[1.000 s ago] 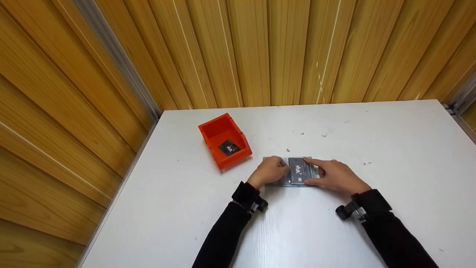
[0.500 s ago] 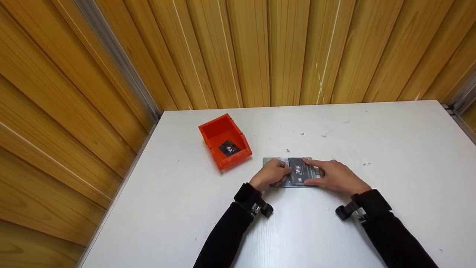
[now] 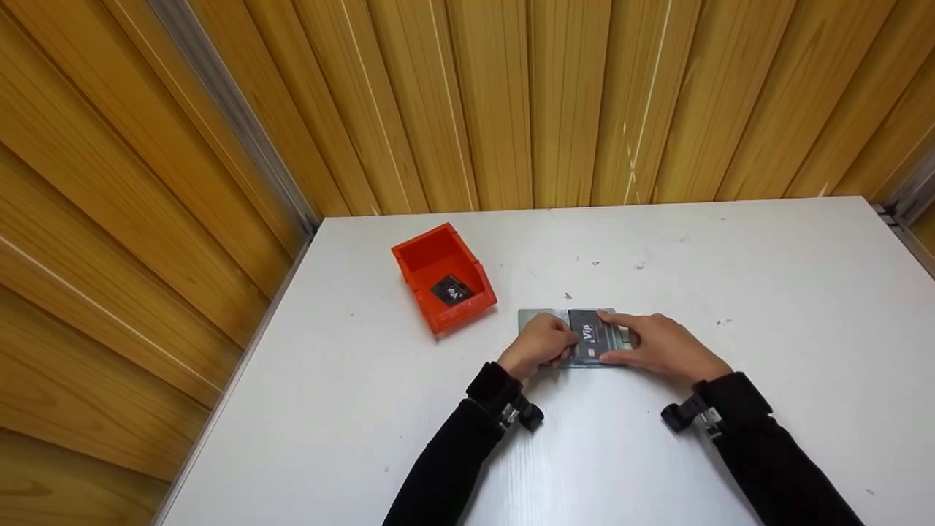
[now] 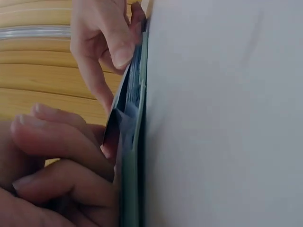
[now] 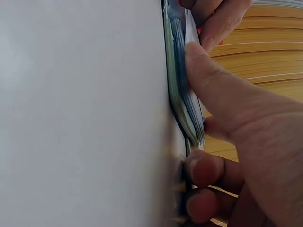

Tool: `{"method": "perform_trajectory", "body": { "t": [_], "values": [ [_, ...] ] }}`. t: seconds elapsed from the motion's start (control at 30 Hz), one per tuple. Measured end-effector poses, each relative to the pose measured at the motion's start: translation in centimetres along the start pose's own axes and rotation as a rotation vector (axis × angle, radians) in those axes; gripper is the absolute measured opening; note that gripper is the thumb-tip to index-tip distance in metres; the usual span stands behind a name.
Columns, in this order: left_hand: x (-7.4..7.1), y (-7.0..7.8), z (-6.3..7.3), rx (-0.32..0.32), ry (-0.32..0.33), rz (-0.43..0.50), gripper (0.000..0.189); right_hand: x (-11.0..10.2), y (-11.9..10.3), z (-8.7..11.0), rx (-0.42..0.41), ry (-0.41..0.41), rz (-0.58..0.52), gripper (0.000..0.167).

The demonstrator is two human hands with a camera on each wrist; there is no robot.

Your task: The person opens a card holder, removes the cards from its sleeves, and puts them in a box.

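An opened card holder [image 3: 532,318] with a pale green cover and clear plastic sleeves lies on the white table. Over its right half is a dark card [image 3: 586,332] printed "Vip". My right hand [image 3: 661,343] holds this card by its near and far edges, thumb on the near one, as the right wrist view [image 5: 265,123] also has it. At the card's left edge my left hand [image 3: 539,342] has curled fingers and seems to pinch a clear sleeve [image 4: 127,120]; its fingertips are partly hidden. In the left wrist view the card stands slightly raised from the stacked sleeves.
An orange-red bin [image 3: 456,319] stands to the left behind the hands, with another dark "Vip" card [image 3: 451,290] lying inside. Wood-patterned panels [image 3: 570,102] rise behind the table [image 3: 350,424] and along its left side.
My left hand has shifted a little to the right, further over the card's left edge, uncovering more of the holder's left side. The right hand and the card stay in place.
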State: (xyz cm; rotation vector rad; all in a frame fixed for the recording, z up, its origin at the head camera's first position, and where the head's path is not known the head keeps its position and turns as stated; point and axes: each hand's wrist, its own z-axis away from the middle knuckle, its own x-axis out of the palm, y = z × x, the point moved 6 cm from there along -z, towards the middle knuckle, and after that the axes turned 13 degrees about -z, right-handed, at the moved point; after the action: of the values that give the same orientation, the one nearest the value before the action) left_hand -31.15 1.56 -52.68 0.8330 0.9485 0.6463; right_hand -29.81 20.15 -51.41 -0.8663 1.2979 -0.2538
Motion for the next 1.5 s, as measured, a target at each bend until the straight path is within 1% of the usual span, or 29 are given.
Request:
{"method": "perform_trajectory", "body": {
  "t": [0.13,0.23,0.4,0.53,0.67,0.77,0.93,1.1,1.2,1.3,1.4,1.5],
  "values": [
    [-0.1,-0.1,0.2,-0.022,-0.007,0.065,0.029,0.2,0.2,0.0,0.018,-0.008,-0.014,0.082],
    [-0.2,-0.2,0.4,-0.033,-0.035,0.116,0.025,0.3,0.3,0.1,0.039,-0.013,-0.011,0.084],
    [-0.2,-0.4,0.2,-0.026,-0.082,0.142,0.023,0.2,0.2,0.2,0.038,-0.013,0.0,0.083],
    [-0.4,-0.7,0.1,-0.033,-0.112,0.173,0.022,0.2,0.0,0.1,0.042,-0.023,0.005,0.082],
    [-0.5,-1.0,0.0,-0.041,-0.132,0.198,0.02,0.3,-0.1,0.0,0.047,-0.027,0.007,0.082],
    [-0.5,-1.1,-0.1,-0.035,-0.149,0.199,0.021,0.2,0.0,0.0,0.048,-0.028,0.005,0.081],
    [-0.8,-1.1,-0.4,-0.041,-0.154,0.212,0.021,0.1,0.1,0.1,0.052,-0.025,-0.003,0.081],
    [-1.5,-1.4,-0.4,-0.061,-0.139,0.195,0.019,0.1,0.2,0.1,0.064,-0.034,-0.019,0.081],
    [-2.2,-1.5,-0.3,-0.057,-0.137,0.159,0.019,0.2,0.2,0.0,0.07,-0.043,-0.025,0.082],
    [-3.2,-1.3,0.0,-0.036,-0.129,0.099,0.02,0.2,0.3,0.0,0.074,-0.043,-0.02,0.083],
    [-4.3,-0.9,0.2,-0.004,-0.092,0.042,0.02,0.1,0.3,0.0,0.066,-0.04,-0.015,0.082],
    [-5.4,-0.2,0.7,0.024,-0.036,0.009,0.02,0.1,0.3,0.1,0.05,-0.033,-0.012,0.081]
  ]
}}
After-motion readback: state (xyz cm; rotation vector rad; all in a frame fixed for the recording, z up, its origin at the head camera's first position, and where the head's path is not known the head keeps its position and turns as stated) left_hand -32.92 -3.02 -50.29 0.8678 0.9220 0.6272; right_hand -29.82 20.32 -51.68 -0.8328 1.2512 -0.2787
